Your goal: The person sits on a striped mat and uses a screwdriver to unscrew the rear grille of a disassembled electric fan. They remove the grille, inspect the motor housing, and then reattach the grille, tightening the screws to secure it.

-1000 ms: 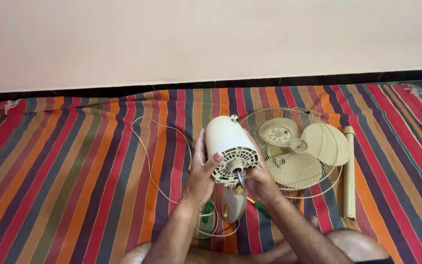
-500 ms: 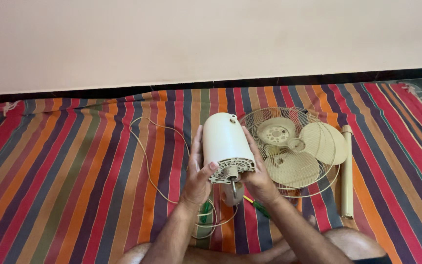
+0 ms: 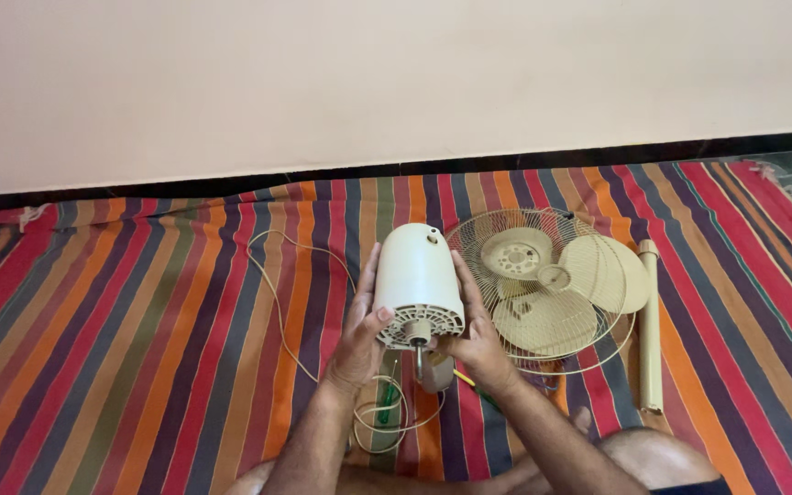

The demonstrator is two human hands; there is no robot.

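Note:
A cream fan motor housing [image 3: 417, 275] is held above a striped mat, its vented face and short shaft pointing toward me. My left hand [image 3: 359, 335] grips its left side with the thumb on the face. Against its right side and lower edge lies my right hand [image 3: 477, 335]. A thin cream power cord [image 3: 277, 302] loops from under the housing across the mat. Below the housing a green-handled screwdriver [image 3: 383, 401] lies on the mat.
A wire fan guard [image 3: 598, 353] holding a cream three-blade propeller [image 3: 552, 280] lies to the right. A cream tube [image 3: 650, 321] lies beyond it. The striped mat [image 3: 139, 321] covers the floor up to a pale wall with a dark skirting. My knee [image 3: 653, 458] is at bottom right.
The housing has been tilted so its rear points further away from me and its vented face turns down toward me. Both hands stayed on it.

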